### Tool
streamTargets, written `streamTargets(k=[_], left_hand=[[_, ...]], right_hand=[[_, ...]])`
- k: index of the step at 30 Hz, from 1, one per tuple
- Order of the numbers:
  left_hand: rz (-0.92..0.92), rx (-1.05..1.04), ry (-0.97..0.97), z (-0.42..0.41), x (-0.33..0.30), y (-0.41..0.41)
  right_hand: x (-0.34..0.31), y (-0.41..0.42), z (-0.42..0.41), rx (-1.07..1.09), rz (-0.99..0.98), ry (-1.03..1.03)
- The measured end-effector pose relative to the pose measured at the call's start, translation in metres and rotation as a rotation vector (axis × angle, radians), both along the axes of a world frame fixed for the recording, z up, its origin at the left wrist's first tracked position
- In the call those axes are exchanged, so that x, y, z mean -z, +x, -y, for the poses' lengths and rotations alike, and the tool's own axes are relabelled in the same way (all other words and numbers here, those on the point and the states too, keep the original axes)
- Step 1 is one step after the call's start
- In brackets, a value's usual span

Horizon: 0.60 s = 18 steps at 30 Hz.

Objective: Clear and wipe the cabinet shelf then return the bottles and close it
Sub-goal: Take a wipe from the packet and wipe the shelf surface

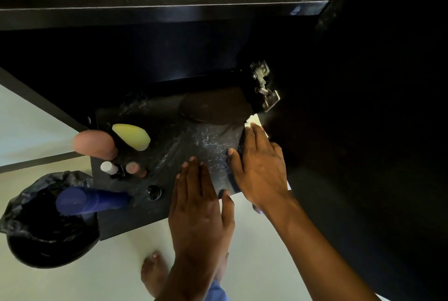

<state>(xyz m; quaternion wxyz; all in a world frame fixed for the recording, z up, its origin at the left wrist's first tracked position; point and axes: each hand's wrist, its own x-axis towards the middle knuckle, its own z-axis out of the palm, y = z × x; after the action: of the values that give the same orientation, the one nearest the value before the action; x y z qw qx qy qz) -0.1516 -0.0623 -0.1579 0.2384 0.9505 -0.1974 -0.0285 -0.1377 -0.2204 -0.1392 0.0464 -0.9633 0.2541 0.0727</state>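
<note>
Both hands lie on the dark, dusty cabinet shelf (169, 136). At its left edge stand the bottles: a pink-capped bottle (95, 143) with a pale yellow bottle (132, 136) just beside it, and nearer the front edge a small white-capped bottle (109, 168) and a brownish-pink one (136, 169) close together. Toward the front left corner a blue bottle (89, 200) leans out past the shelf's edge over a black-lined bin (46, 225) on the pale floor, with a small dark round cap (153, 192) beside it. Near the front edge, the left hand (200, 203) rests flat, fingers straight and spread, holding nothing. Just to its right, the right hand (260, 167) presses straight fingers down on a white cloth (252, 120) at the shelf's right edge; most of the cloth is hidden under the hand. Behind it a metal hinge (264, 85) shows on the open door, and a dark round object (213, 107) sits toward the back right corner.
</note>
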Motion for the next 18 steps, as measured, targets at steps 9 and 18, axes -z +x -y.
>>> streamTargets(k=[9,18], left_hand=[[-0.054,-0.017,0.02,0.003,-0.007,0.005],[-0.111,0.005,-0.01,0.002,-0.015,-0.011]], right_hand=[[-0.004,-0.062,-0.013,0.081,-0.01,-0.006],[-0.003,-0.017,-0.002,0.02,0.036,0.024]])
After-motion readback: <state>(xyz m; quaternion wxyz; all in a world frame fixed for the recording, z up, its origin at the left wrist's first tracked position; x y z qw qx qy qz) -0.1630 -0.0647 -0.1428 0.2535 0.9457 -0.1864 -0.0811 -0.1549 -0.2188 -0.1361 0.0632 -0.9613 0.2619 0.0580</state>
